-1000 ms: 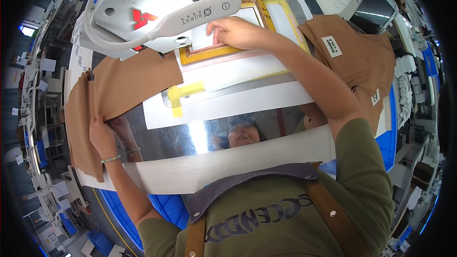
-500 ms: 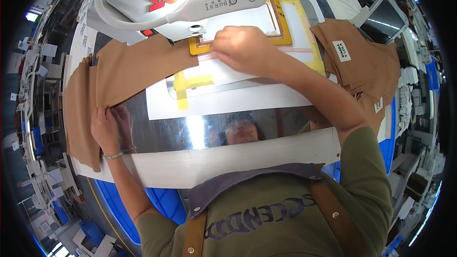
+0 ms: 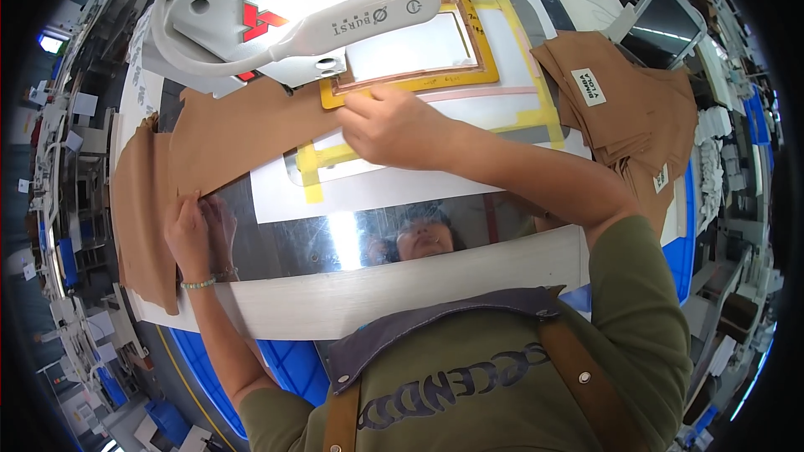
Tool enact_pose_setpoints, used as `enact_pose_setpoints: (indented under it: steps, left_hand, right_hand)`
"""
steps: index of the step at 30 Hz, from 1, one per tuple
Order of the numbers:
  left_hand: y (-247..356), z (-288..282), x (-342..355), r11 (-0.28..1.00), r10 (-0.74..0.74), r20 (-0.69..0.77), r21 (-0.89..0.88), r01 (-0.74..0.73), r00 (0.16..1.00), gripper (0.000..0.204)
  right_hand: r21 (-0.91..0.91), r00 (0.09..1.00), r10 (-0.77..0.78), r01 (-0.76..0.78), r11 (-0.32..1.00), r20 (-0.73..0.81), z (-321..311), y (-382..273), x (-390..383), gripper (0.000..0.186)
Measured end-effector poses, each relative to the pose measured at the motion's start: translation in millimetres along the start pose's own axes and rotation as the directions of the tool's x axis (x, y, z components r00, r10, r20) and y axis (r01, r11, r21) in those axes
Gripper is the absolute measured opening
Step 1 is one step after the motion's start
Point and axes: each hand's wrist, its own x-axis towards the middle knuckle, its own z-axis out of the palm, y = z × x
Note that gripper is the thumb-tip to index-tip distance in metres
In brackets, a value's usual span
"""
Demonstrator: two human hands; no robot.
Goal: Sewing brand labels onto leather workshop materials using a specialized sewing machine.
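A brown fabric piece [image 3: 243, 130] stretches across the left of the worktop, its right end reaching the yellow rectangular frame [image 3: 410, 84] under the sewing machine. My left hand [image 3: 188, 234], wearing a beaded bracelet, pinches the fabric's near edge at the left. With fingers curled together, my right hand [image 3: 398, 130] grips the fabric's right end beside the frame's near left corner; the fingertips are partly hidden. Beneath lies a white sheet [image 3: 285, 205] with yellow tape [image 3: 311, 176] on it.
The white sewing machine head [image 3: 222, 17] and its lamp [image 3: 368, 21] overhang the work. Brown fabric pieces with white labels are stacked [image 3: 624, 117] at the right, near a small screen [image 3: 666, 25]. A shiny metal plate [image 3: 293, 243] fronts the worktop; a blue bin [image 3: 293, 364] sits below.
My right hand has moved left and nearer to me, from the frame's near edge to the fabric's right end. My left hand stays at the fabric's edge. The view has shifted slightly.
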Motion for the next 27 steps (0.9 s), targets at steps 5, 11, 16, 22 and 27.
enact_pose_setpoints:
  steps: [5, 11, 16, 22, 27]
  left_hand:
    - [55, 11, 41, 0.981, 0.133, -0.005, -0.143, -0.132, 0.991, 0.022]
    - [118, 36, 83, 0.899, 0.403, -0.026, -0.178, -0.4, 0.915, 0.027]
    - [166, 45, 110, 0.809, 0.567, -0.034, -0.169, -0.564, 0.823, 0.03]
    - [173, 41, 96, 0.865, 0.493, 0.045, -0.135, -0.484, 0.869, 0.046]
    - [161, 49, 73, 0.938, 0.295, 0.235, -0.256, -0.234, 0.926, 0.06]
  right_hand:
    - [-0.035, 0.995, 0.032, -0.029, 0.999, 0.092, -37, 34, -50, 0.01]
    - [-0.048, 0.959, 0.169, -0.163, 0.986, 0.229, -76, 62, -116, 0.008]
    - [-0.224, 0.949, 0.263, -0.222, 0.949, 0.173, -93, 91, -156, 0.004]
    - [-0.243, 0.8, 0.531, -0.476, 0.845, 0.281, -103, 56, -166, 0.031]
    - [-0.226, 0.671, 0.651, -0.614, 0.756, 0.354, -97, 41, -185, 0.064]
